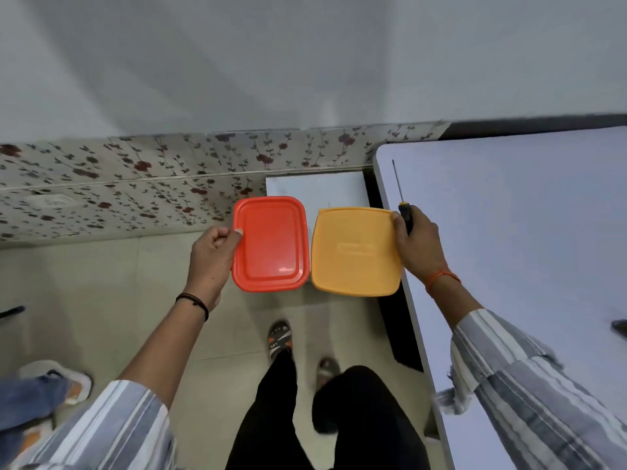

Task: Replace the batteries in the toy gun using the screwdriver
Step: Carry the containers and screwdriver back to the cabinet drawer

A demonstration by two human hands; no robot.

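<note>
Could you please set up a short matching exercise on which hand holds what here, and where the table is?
Things:
1. red container
2. yellow container
3. screwdriver
4. white table

States or places:
A. along the right of the view
B. held by the left hand alone
C. shaft pointing away from the person
D. lid under the right hand's thumb

Pairs: 1-B, 2-D, 3-C, 4-A
</note>
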